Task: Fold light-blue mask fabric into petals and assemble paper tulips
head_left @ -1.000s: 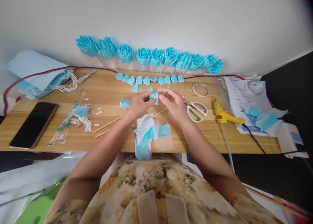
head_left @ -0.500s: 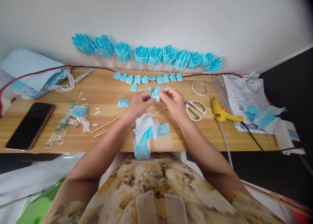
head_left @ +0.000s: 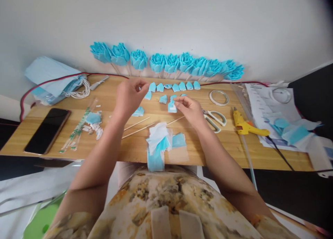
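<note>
My right hand (head_left: 191, 109) pinches a small light-blue fabric petal (head_left: 171, 107) between thumb and fingertips, above the middle of the table; a whitish patch shows on it. My left hand (head_left: 130, 95) is raised over the left end of a row of folded blue petals (head_left: 175, 88), its thumb and fingers pressed together. Whatever may be between them is too small to make out. Loose petals, one of them a blue piece (head_left: 163, 99), lie between the hands. Below them rests a pile of cut blue and white mask fabric (head_left: 157, 140).
Blue fabric flowers (head_left: 138, 59) on sticks lean along the wall. Scissors (head_left: 217, 119), a tape roll (head_left: 219, 97) and a yellow glue gun (head_left: 247, 126) lie at right. At left are a phone (head_left: 47, 130), a stack of masks (head_left: 49, 77) and wooden sticks (head_left: 139, 129).
My left hand has come away from the petal and moved up and left, over the row's left end. My right hand keeps hold of the petal. The whole view has shifted slightly.
</note>
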Motion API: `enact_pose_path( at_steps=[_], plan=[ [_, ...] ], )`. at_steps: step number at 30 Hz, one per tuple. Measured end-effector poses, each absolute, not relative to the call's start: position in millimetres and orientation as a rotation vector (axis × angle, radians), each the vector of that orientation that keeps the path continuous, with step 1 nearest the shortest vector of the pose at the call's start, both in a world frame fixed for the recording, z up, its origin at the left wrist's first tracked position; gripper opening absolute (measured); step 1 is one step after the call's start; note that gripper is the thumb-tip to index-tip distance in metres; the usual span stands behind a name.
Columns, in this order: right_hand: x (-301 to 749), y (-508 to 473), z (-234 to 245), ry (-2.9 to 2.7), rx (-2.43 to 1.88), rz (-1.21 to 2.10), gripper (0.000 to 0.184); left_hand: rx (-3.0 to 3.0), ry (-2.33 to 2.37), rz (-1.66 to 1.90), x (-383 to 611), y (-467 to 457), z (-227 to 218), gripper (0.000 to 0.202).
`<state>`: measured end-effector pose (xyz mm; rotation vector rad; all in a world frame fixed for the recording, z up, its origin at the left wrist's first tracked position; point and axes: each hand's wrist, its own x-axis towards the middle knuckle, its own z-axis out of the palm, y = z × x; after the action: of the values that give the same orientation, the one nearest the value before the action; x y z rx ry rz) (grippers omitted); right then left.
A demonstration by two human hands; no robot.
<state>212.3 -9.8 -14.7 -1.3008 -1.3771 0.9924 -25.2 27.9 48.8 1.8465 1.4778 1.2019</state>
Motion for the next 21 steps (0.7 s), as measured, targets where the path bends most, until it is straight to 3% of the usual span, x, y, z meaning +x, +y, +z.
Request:
enact_pose_path(
  at_steps=[6,12,16,18,21],
  plan=[
    [206,-14,-23,-1.833,-1.546,0.634,0.01,2.237,1.74,0.508,-18,64,27,0.018],
    [208,-12,-24,-1.991,-1.487,0.372,0.02,2.405,1.832,0.134,-10,70,9,0.014],
    [206,-14,-19,-1.847,-1.409,0.418,0.02,2.255,1.736,0.545,-19,61,18,0.013],
    [204,-16,-15,-1.712,-1.343,0.609,0.02,1.929,1.506,0.834,-22,49,25,0.01],
    [201,-19,-8,-1.466,-1.18,1.048,0.028,1.402,1.107,0.872,-20,25,31,0.018]
  ],
)
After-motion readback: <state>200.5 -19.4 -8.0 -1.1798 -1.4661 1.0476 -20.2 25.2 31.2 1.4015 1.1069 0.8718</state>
